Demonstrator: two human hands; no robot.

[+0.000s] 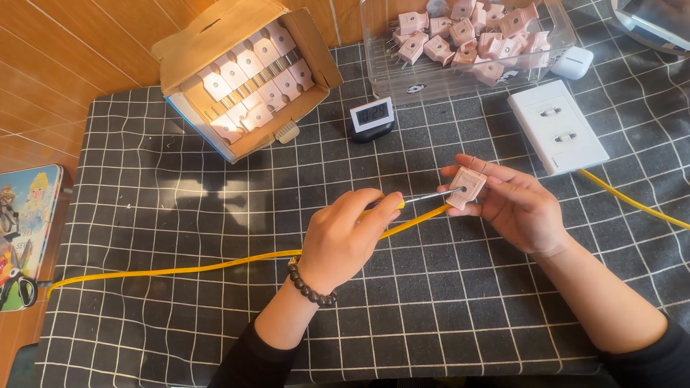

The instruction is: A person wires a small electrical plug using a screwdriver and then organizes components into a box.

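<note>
Driving a screwdriver (pixel 424 195) into a plug (pixel 467 187) above the checked mat (pixel 180 215).
Lying across mat: yellow cable (pixel 172 270), limp. Closing left hand (pixel 345 237) on screwdriver handle, shaft running left-right, tip pointing right. Pinching plug in right hand (pixel 519 205), face turned leftward; probably light, rigid, best gripped by its side edges.

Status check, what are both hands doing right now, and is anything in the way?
Left hand grips screwdriver, tip at pink plug. Right hand holds plug. Yellow cable runs beneath hands; nothing blocking.
</note>
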